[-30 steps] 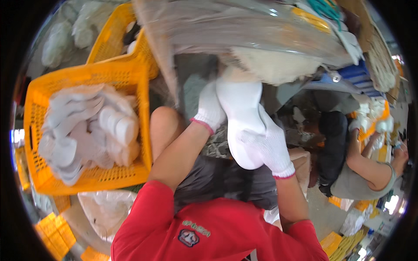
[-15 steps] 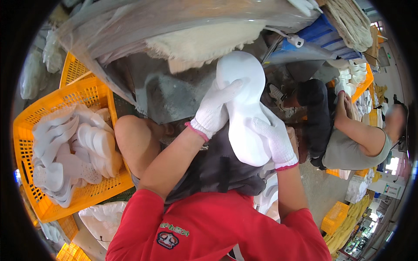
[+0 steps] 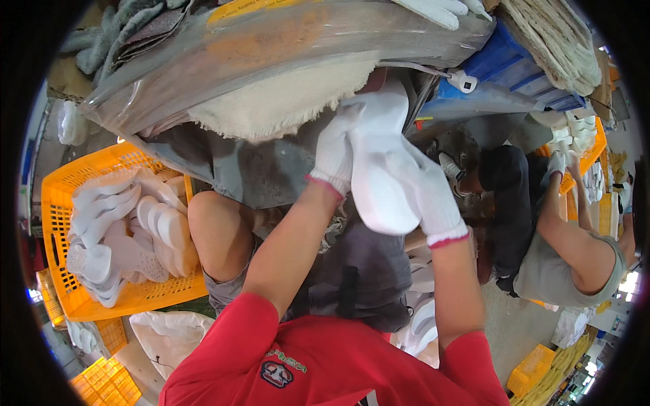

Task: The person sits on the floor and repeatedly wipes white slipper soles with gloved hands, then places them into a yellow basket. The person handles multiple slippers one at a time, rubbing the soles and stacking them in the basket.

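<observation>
My left hand [image 3: 335, 149], in a white knit glove with a pink cuff, grips the left side of a smooth white shoe sole [image 3: 381, 196]. On its other side my right hand [image 3: 428, 193], gloved the same way, is closed round the near half. The sole is held out in front of me, its near end above my lap. Its far end reaches up beside a fringed cream cloth [image 3: 284, 111], close to a reddish-brown surface [image 3: 376, 80]. Whether the sole touches that surface I cannot tell.
An orange crate [image 3: 128, 304] full of white soles [image 3: 159, 230] stands at my left. Plastic wrap [image 3: 223, 64] covers the bench edge ahead, with a blue bin [image 3: 501, 57] at its right. More white soles [image 3: 423, 318] lie by my right thigh. A co-worker [image 3: 569, 264] sits at the right.
Both hands have pushed the sole farther away, its far end now up by the cloth and bench edge. The view has tilted up slightly, showing more of the bench.
</observation>
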The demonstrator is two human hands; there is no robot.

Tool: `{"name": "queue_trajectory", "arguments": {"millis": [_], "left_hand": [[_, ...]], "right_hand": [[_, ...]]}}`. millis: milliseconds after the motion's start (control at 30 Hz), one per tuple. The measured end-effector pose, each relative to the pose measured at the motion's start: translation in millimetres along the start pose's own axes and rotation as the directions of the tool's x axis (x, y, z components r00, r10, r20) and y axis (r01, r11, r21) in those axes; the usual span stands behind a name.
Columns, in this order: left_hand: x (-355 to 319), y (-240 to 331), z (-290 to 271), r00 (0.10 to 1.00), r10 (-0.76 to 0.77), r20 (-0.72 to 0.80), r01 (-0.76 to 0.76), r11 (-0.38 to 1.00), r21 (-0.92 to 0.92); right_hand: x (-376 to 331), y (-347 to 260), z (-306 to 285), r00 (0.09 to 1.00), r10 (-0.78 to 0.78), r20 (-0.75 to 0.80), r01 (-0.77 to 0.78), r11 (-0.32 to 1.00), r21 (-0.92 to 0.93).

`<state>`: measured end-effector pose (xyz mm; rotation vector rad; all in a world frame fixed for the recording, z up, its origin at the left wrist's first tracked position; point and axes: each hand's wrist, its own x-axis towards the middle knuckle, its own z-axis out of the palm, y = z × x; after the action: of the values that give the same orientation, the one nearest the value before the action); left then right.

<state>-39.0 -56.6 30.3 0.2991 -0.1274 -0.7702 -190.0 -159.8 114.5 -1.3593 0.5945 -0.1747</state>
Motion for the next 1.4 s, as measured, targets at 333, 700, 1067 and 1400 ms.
{"name": "queue_trajectory", "arguments": {"millis": [333, 700, 1067, 1400], "left_hand": [[8, 1, 1, 0.983, -0.038, -0.182, 0.053, 0.996, 0.076], [13, 4, 14, 0.996, -0.031, -0.079, 0.033, 0.999, 0.024], [-6, -3, -2, 0.997, -0.03, -0.064, 0.033, 0.998, 0.049], [-65, 12, -13, 0.973, -0.226, 0.043, 0.225, 0.974, 0.034]], "right_hand": [[5, -6, 1, 1.0, 0.017, 0.025, -0.015, 0.998, -0.068], [12, -6, 0, 0.997, 0.049, 0.058, -0.06, 0.977, 0.203], [-3, 14, -12, 0.994, 0.103, 0.038, -0.108, 0.981, 0.163], [-54, 43, -14, 0.995, 0.096, -0.013, -0.096, 0.995, 0.006]]}}
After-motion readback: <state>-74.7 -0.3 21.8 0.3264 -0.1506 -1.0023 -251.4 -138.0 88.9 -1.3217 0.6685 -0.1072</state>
